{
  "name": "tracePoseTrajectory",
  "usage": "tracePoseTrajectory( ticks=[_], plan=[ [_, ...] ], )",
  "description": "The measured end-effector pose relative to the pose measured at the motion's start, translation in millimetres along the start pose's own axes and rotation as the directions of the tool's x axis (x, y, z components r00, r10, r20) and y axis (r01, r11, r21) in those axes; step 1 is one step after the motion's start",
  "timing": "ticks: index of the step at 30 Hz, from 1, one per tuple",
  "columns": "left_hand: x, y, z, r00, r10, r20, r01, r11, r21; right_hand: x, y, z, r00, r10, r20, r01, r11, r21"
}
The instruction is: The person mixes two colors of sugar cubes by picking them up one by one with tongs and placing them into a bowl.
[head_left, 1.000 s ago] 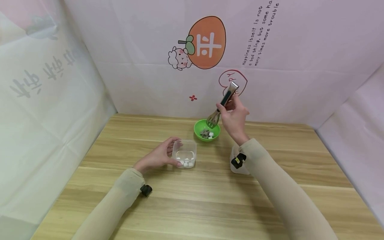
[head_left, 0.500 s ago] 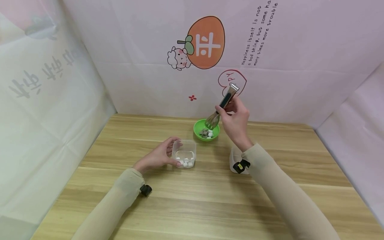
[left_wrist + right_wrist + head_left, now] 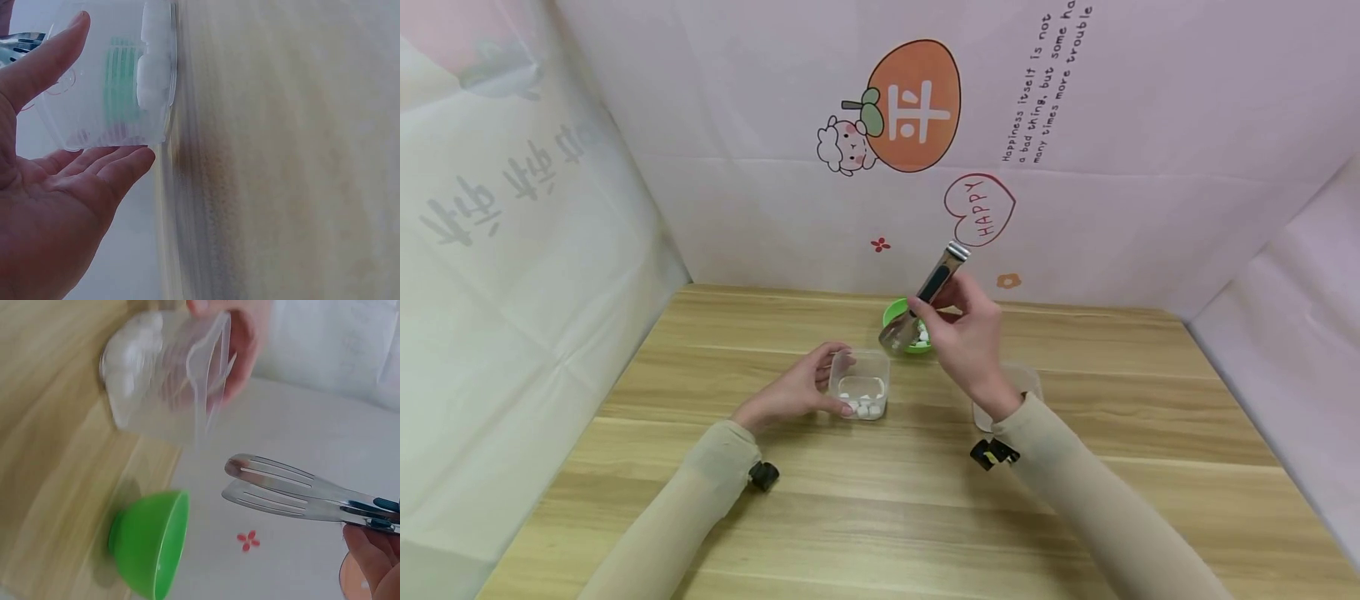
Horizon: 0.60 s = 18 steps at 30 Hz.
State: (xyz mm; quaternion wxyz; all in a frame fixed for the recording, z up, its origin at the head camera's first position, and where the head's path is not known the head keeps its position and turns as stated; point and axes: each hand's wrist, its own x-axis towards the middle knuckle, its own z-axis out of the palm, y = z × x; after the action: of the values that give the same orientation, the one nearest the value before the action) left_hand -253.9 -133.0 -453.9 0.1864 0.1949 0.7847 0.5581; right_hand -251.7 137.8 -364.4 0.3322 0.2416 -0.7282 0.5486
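My left hand [image 3: 793,389] holds a clear plastic container [image 3: 881,377] standing on the table, thumb on its near side and fingers at its left. Several small white chunks [image 3: 867,411] lie in its bottom. Metal tongs [image 3: 936,282] with dark grip pads are in my right hand [image 3: 967,343], tilted down to the left. Their slotted heads [image 3: 269,487] stand slightly apart in the right wrist view, with nothing between them. In the head view the tongs overlap the green bowl [image 3: 892,311], partly hiding the white chunks in it. The bowl itself sits just behind the container.
A second clear plastic container [image 3: 1024,379] stands to the right, partly covered by my right wrist. The wooden table [image 3: 865,517] reaches back to a printed cloth wall [image 3: 760,208], with more cloth at both sides.
My right hand has brought the tongs down and to the left, from over the bowl toward the held container. One more white chunk appeared in the bowl beforehand. The left hand stays put.
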Motion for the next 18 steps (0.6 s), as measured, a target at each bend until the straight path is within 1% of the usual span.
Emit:
tracePoseTrajectory(
  ticks=[3,8,14,18],
  plan=[
    [0.7,0.2,-0.1,1.000,0.002,0.003,-0.002,1.000,-0.004,-7,-6,7.0,1.000,0.006,0.022,-0.007,0.999,0.039],
    [0.4,0.5,-0.3,1.000,-0.008,0.003,0.008,1.000,-0.005,-17,-9,19.2,0.998,0.018,0.058,-0.021,0.998,0.063],
    [-0.2,-0.8,-0.6,1.000,-0.002,0.010,0.002,1.000,-0.021,-27,-12,31.7,0.996,0.045,0.079,-0.050,0.997,0.060],
    [-0.2,-0.9,-0.2,1.000,-0.001,0.008,0.001,1.000,-0.024,-30,-23,35.7,0.995,0.055,0.085,-0.060,0.997,0.050]
  ],
)
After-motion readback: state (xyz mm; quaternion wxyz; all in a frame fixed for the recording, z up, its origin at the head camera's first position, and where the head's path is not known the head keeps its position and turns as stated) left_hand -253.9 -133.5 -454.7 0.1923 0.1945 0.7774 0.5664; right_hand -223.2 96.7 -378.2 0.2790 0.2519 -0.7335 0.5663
